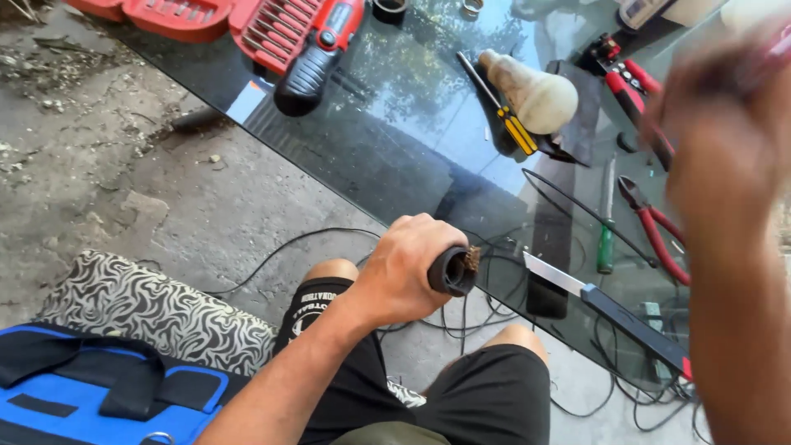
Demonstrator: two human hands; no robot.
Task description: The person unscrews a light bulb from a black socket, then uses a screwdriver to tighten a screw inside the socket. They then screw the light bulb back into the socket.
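My left hand (pixel 404 268) is closed around a thick black cable (pixel 451 272) above my knees. The cable's cut end points right and shows bare copper strands. My right hand (pixel 725 148) is raised at the right edge, close to the camera and heavily blurred. A red streak shows at its top, and I cannot tell what it holds, if anything. A utility knife (pixel 610 305) with its blade out lies on the glass table (pixel 395 156), just right of the cable end.
On the table lie red pliers (pixel 659 235), a green screwdriver (pixel 606 243), a red wire stripper (pixel 630 82), a beige bulb-shaped object (pixel 535 95), a red power drill (pixel 317 58) and a red bit case (pixel 272 29). Thin black wires (pixel 494 317) trail below. A blue tool bag (pixel 74 395) rests on a patterned cushion (pixel 156 313).
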